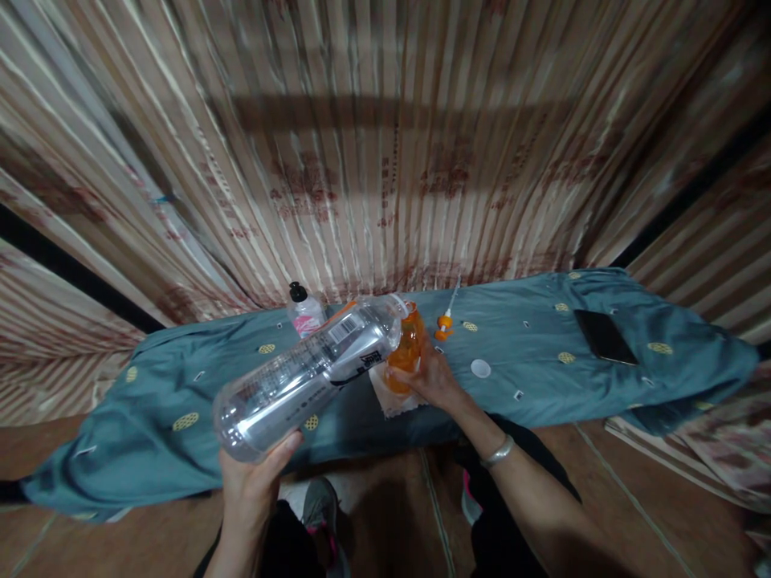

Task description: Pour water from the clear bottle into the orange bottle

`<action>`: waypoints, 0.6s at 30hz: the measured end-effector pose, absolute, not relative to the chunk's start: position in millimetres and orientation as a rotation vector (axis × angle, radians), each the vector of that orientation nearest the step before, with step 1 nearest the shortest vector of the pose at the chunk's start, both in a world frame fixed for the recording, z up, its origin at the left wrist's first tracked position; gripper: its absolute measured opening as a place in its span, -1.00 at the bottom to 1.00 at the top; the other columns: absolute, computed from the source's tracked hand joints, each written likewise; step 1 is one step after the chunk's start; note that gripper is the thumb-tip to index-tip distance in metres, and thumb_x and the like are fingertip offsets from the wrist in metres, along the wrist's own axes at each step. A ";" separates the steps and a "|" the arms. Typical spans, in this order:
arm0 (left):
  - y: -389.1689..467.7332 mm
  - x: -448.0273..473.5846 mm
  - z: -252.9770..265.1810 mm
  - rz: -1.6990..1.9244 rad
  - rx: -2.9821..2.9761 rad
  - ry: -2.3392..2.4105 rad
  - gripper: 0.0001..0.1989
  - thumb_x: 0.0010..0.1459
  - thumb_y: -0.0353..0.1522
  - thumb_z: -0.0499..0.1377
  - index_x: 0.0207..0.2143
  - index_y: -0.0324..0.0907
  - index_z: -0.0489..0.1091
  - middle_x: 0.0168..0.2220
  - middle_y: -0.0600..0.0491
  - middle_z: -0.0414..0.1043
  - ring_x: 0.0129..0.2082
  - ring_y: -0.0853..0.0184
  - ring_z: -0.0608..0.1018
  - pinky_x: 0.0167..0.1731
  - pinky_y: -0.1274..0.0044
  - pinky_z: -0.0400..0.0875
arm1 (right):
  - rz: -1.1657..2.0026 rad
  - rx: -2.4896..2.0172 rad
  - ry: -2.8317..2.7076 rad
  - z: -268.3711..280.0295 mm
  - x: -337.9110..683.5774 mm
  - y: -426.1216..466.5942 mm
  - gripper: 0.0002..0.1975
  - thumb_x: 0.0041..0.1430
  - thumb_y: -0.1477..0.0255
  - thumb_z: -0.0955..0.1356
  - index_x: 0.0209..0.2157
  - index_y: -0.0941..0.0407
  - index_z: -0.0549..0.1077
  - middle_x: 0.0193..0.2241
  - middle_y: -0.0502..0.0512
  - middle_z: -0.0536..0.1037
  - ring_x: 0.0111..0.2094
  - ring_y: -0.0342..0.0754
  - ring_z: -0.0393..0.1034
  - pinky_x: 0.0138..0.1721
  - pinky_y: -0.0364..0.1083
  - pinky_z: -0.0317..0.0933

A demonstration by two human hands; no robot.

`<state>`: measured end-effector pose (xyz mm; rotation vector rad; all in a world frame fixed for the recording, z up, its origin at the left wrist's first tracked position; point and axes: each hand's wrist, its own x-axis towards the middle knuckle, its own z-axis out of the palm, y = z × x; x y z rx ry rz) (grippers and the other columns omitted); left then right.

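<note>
A large clear plastic bottle [283, 393] with a silver label lies tilted across the view, its mouth at the rim of a small orange bottle [406, 353]. My left hand [256, 474] is closed on the lower end of the clear bottle. Wrapped around the orange bottle is my right hand [430, 373], with a silver bangle at its wrist. Whether liquid runs between the two mouths cannot be made out. Right of them, an orange pump top [444, 325] with a thin tube lies on the cloth. A round white cap [480, 368] rests nearer to me.
A teal patterned cloth [530, 393] covers the long narrow surface. Behind the clear bottle stands a black-capped bottle [304, 309]. A dark flat tablet or phone [604, 337] lies at the right. Striped curtains [385, 160] hang at the back, and a pale packet [391, 401] sits under the orange bottle.
</note>
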<state>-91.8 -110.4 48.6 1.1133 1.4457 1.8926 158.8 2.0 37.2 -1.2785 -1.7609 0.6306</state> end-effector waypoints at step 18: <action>-112.4 -93.8 52.9 1.841 1.112 1.454 -0.36 -0.22 -0.29 0.45 0.00 -0.17 0.45 -0.25 -0.04 0.55 -0.25 0.11 0.60 -0.35 0.39 0.55 | 0.748 -1.239 -1.745 34.1 161.1 4.1 -0.09 -0.03 0.34 0.49 0.31 0.16 0.08 0.02 0.31 0.55 -0.03 0.25 0.52 0.05 0.24 0.37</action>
